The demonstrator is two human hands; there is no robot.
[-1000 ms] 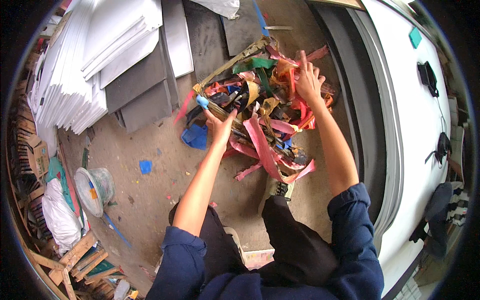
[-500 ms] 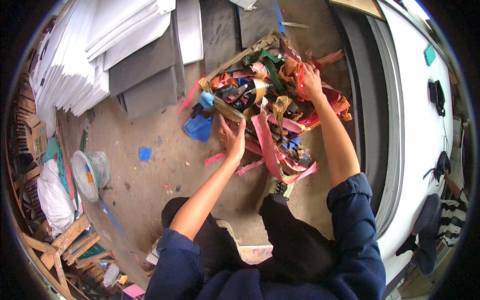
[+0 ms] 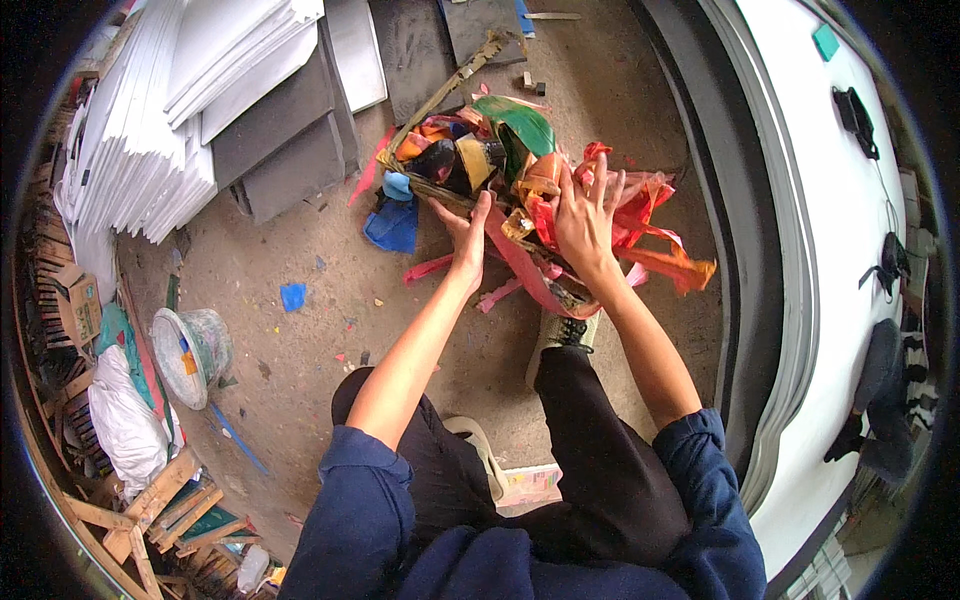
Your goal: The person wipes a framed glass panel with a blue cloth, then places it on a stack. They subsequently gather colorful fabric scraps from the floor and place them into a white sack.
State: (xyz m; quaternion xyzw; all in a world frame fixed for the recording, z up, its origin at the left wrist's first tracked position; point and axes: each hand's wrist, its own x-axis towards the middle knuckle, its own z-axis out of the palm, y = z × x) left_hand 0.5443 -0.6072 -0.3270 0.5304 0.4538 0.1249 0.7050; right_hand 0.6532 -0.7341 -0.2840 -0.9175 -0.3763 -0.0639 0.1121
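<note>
A worn, tan-edged frame [image 3: 437,108] full of coloured scraps rests on the floor in front of me. My left hand [image 3: 465,240] grips its near edge, thumb up and fingers partly hidden by the edge. Over the right part of the heap, my right hand [image 3: 588,225] has its fingers spread and lies against red and orange strips [image 3: 645,215]; I cannot tell whether any are pinched. A green curved piece [image 3: 522,124] and a black piece with a yellowish band [image 3: 475,163] lie in the heap. Pink strips [image 3: 520,265] hang over the near side.
White sheets [image 3: 120,150] and dark panels [image 3: 275,120] stack at the far left. A whitish bucket [image 3: 190,350] lies left, near a white sack [image 3: 128,420] and wooden slats [image 3: 150,500]. Dark and white panels [image 3: 800,250] line the right. Blue scraps [image 3: 292,297] dot the floor.
My right hand has come nearer and to the left, its fingers now spread, and red strips have shifted outward to the right. The green piece shows more fully. My left hand stays at the near edge.
</note>
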